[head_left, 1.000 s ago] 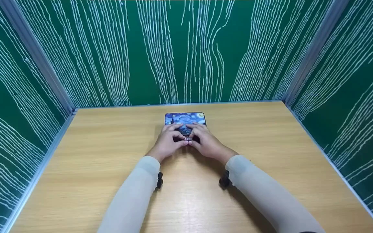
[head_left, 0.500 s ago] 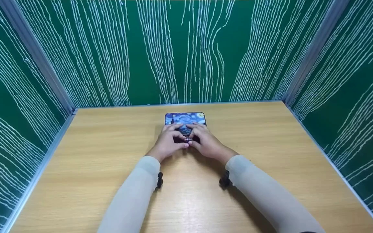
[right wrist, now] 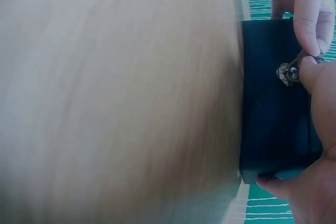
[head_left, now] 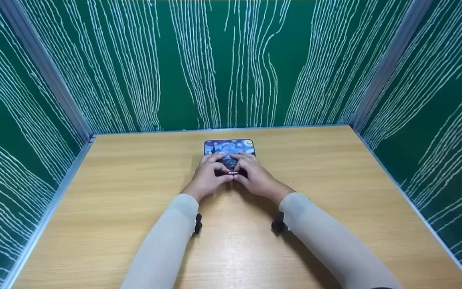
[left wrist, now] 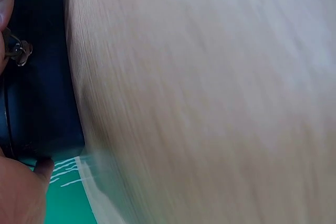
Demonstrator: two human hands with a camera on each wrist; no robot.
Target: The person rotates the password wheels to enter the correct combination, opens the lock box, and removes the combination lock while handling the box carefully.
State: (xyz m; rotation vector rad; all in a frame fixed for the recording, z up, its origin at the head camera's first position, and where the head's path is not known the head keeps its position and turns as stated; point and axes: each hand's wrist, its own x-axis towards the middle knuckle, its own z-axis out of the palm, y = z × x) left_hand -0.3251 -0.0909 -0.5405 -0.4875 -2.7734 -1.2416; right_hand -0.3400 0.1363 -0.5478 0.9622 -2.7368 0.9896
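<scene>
Padlock, mid-frame in head view, at metal clasp of Starry Night-printed box; left hand and right hand both pinch it.

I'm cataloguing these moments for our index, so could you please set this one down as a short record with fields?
Box: on the table, blue painted lid, dark sides; lid looks closed
Clasp: metal, on the box's near side, partly hidden by fingers
Left hand: pinches at the clasp, with other fingers against the box
Right hand: pinches at the clasp from the other side
Table: wood-grained
Walls: green with wavy white lines
Sleeves: pale, down to the wrists
</scene>
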